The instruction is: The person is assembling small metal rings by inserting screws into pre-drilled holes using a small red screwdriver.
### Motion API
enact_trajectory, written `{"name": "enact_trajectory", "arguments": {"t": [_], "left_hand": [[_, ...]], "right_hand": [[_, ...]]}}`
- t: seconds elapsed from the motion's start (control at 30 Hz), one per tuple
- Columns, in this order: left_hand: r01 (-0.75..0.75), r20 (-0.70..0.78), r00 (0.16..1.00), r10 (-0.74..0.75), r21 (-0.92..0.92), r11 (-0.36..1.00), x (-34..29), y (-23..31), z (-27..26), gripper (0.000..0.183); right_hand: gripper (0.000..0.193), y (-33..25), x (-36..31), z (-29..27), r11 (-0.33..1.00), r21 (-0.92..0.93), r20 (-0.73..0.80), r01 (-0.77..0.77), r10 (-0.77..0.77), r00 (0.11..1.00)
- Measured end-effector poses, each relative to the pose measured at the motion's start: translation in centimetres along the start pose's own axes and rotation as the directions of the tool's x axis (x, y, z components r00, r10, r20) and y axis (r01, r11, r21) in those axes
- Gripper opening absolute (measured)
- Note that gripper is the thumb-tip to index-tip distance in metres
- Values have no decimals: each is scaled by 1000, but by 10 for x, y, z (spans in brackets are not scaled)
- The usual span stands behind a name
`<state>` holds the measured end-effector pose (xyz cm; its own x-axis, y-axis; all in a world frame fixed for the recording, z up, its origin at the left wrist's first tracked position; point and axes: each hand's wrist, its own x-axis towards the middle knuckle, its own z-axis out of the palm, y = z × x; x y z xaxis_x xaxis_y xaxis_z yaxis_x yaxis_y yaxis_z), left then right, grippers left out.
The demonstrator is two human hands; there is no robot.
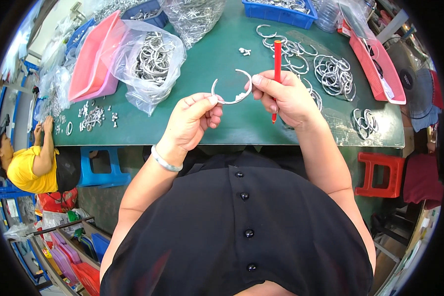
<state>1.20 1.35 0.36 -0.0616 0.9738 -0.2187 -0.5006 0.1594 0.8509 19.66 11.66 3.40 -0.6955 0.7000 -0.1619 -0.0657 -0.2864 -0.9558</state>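
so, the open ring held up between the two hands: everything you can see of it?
The open ring is a slim, silvery-grey band, metal by its look, bent into a broken circle with its gap toward the upper left. A small pale piece shows along its lower right curve; how it's attached is unclear. The ring is held up over the green table. The left hand pinches its lower left; the right hand's fingertips are at its right side.

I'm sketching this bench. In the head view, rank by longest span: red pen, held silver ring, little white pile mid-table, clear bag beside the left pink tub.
Largest to smallest:
1. Clear bag
2. Red pen
3. Silver ring
4. White pile
The middle two seem nearer the camera.
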Motion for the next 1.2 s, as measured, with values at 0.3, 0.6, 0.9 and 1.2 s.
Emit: {"name": "enact_trajectory", "arguments": {"t": [0.3, 0.6, 0.9, 1.2], "left_hand": [[30, 23, 999, -29, -10, 1000, 5, -1, 5, 15], [-11, -26, 1000, 18, 241, 971, 4, -1, 29, 20], [-16, -13, 1000, 22, 348, 937, 6, -7, 20, 20], [28, -60, 998, -4, 396, 918, 3, -14, 13, 19]], "right_hand": [[18, 6, -2, -11, 997, 73, 7, -23, 23, 1000], [14, -18, -16, -29, 962, -261, -88, 76, -102, 991], [15, -46, -20, -197, 721, -677, -584, -148, -405, 704], [32, -53, -27, -228, 406, -780, -620, -476, -395, 678]]}}
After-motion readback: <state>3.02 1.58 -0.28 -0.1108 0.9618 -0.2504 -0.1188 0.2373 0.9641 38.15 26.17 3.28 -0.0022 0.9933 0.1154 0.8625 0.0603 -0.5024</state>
